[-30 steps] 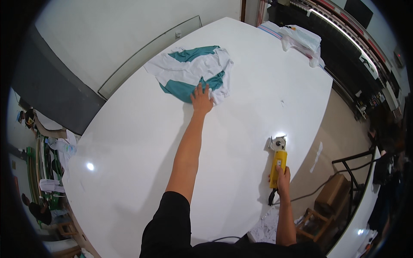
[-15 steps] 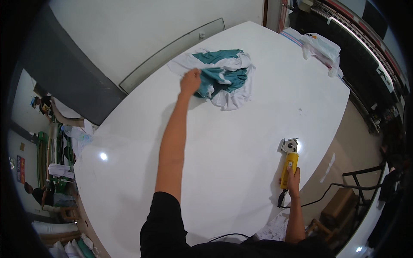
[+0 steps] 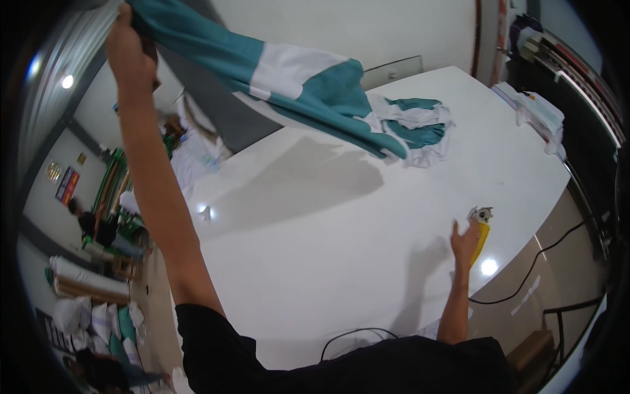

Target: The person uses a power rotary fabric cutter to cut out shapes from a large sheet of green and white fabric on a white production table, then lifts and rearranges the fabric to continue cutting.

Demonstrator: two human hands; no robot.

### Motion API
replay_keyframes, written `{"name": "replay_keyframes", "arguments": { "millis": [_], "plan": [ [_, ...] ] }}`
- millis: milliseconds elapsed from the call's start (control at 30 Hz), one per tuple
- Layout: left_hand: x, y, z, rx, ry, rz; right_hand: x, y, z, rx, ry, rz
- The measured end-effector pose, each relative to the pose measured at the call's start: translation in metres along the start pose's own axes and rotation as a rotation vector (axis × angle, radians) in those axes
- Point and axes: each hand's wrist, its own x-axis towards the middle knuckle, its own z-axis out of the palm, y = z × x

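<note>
Raised at the far upper left, my left hand (image 3: pixel 131 56) is closed on the end of a teal and white fabric piece (image 3: pixel 328 88). The cloth stretches slantwise from that hand down to the right. Its lower end meets a crumpled heap of teal and white cloth (image 3: pixel 430 141) on the white table (image 3: pixel 295 262). On the right side, my right hand (image 3: pixel 464 243) is beside a yellow handheld rotary cutter (image 3: pixel 482 241) with a metal head. The thumb of that hand stands apart; it partly covers the cutter's body and does not wrap round it.
A plastic bag (image 3: pixel 541 118) lies at the table's far right corner, near a long dark machine (image 3: pixel 584 85). A black cable (image 3: pixel 525 282) runs off the right edge. People and stacked rolls (image 3: pixel 88 276) are at the left, beyond the table.
My left hand has lifted and pulled the fabric up and left, stretching it out of the heap. My right hand has loosened from the cutter, which now lies farther along the table.
</note>
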Motion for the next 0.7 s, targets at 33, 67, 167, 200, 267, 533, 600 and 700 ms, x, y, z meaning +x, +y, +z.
{"name": "replay_keyframes", "arguments": {
  "millis": [33,67,167,200,267,533,600,700],
  "plan": [
    [0.016,0.032,-0.025,0.018,0.002,0.038,-0.002,-0.053,0.011,0.535,-0.143,0.102],
    [0.037,0.07,-0.074,0.082,0.013,0.076,-0.016,-0.145,-0.02,0.773,-0.378,0.094],
    [0.029,0.157,-0.108,-0.019,0.048,0.107,-0.048,-0.277,-0.058,0.93,-0.493,-0.431],
    [0.052,0.192,-0.161,-0.03,-0.018,0.107,-0.067,-0.31,-0.057,0.961,-0.661,-0.479],
    [0.036,0.215,-0.201,0.041,0.097,0.142,-0.073,-0.337,-0.066,1.017,-1.065,-0.654],
    [-0.113,0.201,-0.513,0.879,0.478,-0.271,-0.104,-0.33,-0.076,1.154,-1.19,-0.078],
    [-0.202,0.146,-0.59,0.846,0.461,-0.596,-0.12,-0.329,-0.059,0.931,-1.137,-0.176],
    [-0.353,0.081,-0.645,0.777,0.258,-0.934,-0.136,-0.304,-0.024,0.645,-0.984,-0.367]
  ]
}}
